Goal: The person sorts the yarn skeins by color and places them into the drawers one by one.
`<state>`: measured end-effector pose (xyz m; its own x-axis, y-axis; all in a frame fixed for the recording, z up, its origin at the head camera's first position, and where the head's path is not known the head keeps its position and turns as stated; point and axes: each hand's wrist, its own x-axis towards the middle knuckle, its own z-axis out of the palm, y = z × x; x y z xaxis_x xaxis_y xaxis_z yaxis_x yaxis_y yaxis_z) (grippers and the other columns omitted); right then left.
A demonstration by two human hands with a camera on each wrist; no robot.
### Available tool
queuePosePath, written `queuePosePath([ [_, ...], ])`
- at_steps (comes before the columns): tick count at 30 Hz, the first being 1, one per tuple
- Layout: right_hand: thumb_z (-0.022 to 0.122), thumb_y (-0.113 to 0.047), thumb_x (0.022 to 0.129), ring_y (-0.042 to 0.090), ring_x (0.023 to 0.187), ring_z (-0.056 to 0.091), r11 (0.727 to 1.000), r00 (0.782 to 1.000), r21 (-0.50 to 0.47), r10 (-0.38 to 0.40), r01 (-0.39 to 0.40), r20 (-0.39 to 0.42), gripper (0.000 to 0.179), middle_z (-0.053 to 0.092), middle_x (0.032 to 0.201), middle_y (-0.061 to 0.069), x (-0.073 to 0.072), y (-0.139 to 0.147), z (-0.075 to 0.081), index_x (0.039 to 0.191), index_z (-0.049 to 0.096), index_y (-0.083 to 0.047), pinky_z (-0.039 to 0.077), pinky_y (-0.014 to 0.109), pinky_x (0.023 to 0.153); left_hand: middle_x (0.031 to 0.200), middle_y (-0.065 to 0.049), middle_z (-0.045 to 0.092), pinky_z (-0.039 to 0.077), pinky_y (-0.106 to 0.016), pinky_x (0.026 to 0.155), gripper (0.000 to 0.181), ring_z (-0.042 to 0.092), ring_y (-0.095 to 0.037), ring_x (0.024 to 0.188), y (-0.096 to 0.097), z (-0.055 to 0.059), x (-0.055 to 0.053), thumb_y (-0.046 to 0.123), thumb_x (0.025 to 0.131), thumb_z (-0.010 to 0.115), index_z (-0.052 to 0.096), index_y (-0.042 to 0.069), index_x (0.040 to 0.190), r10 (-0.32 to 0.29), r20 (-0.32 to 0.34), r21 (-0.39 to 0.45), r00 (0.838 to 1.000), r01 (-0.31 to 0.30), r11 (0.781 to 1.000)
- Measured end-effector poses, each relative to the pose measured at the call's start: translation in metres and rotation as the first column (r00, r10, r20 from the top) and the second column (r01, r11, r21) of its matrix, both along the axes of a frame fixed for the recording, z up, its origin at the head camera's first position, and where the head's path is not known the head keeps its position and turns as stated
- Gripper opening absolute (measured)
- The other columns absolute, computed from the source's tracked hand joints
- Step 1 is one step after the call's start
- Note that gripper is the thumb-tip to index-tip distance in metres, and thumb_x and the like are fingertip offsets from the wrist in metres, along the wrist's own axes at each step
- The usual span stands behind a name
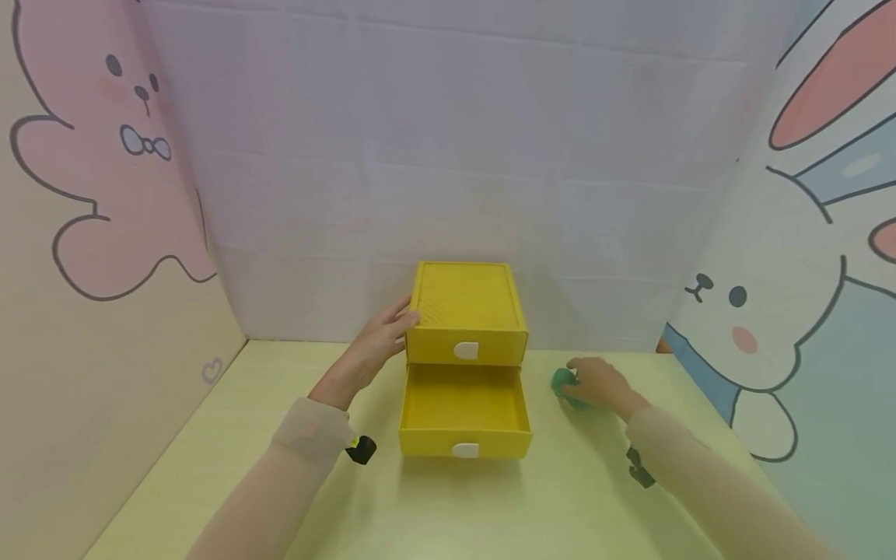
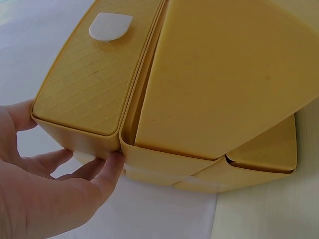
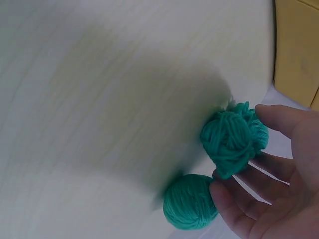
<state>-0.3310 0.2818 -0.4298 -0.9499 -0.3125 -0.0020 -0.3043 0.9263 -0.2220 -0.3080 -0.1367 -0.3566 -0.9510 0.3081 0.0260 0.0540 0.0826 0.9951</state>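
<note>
A yellow drawer cabinet (image 1: 465,295) stands in the middle of the table, near the back wall. Below its shut top drawer (image 1: 434,347), another drawer (image 1: 434,445) is pulled out, and its visible floor is bare. My left hand (image 1: 374,346) rests on the cabinet's upper left side, fingertips against the side and top edge. To the right of the cabinet, my right hand (image 1: 602,385) holds a green yarn ball (image 3: 227,142) between thumb and fingers. A second green yarn ball (image 3: 189,201) lies against a fingertip, and more green yarn (image 3: 259,134) shows behind the held ball.
White tabs (image 1: 465,351) sit on the drawer fronts. A lower drawer (image 2: 269,149) shows under the pulled-out one in the left wrist view. A pale wall (image 1: 448,155) closes off the back, with cartoon-printed panels (image 1: 784,311) at both sides.
</note>
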Motion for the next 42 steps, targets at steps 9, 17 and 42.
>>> queuePosePath([
  [9,0.081,-0.018,0.092,0.047,0.110,0.069,0.999,0.999,-0.045,-0.018,0.020,0.043,0.048,0.072,0.120,0.028,0.005,-0.008,-0.012,0.130,0.065,0.007,0.059,0.061,0.091,0.175,-0.008,0.024,0.025,-0.060,0.129,0.069,0.026,-0.032,0.160,0.000,0.000,0.000,0.039,0.113,0.053,0.020,0.027,0.172,0.004,-0.003,-0.002,1.000,-0.004,1.000],
  [17,0.084,-0.016,0.089,0.038,0.097,0.073,0.998,1.000,-0.054,0.020,-0.019,0.015,0.042,0.075,0.108,0.021,0.010,-0.007,-0.016,0.123,0.069,0.004,0.063,0.055,0.082,0.176,-0.007,0.024,0.026,-0.059,0.129,0.069,0.026,-0.032,0.160,0.001,0.000,-0.001,0.040,0.113,0.053,0.020,0.027,0.172,0.009,0.005,-0.002,1.000,-0.009,1.000],
  [42,0.084,-0.014,0.090,0.010,0.076,0.066,0.961,0.973,-0.156,0.219,-0.227,-0.071,0.039,0.076,0.095,0.004,0.054,-0.030,0.065,0.124,0.071,0.001,0.061,0.038,0.074,0.175,-0.010,0.024,0.025,-0.059,0.129,0.069,0.027,-0.033,0.160,-0.001,0.001,0.001,0.038,0.113,0.052,0.018,0.026,0.172,-0.003,-0.003,0.012,1.000,0.003,1.000],
])
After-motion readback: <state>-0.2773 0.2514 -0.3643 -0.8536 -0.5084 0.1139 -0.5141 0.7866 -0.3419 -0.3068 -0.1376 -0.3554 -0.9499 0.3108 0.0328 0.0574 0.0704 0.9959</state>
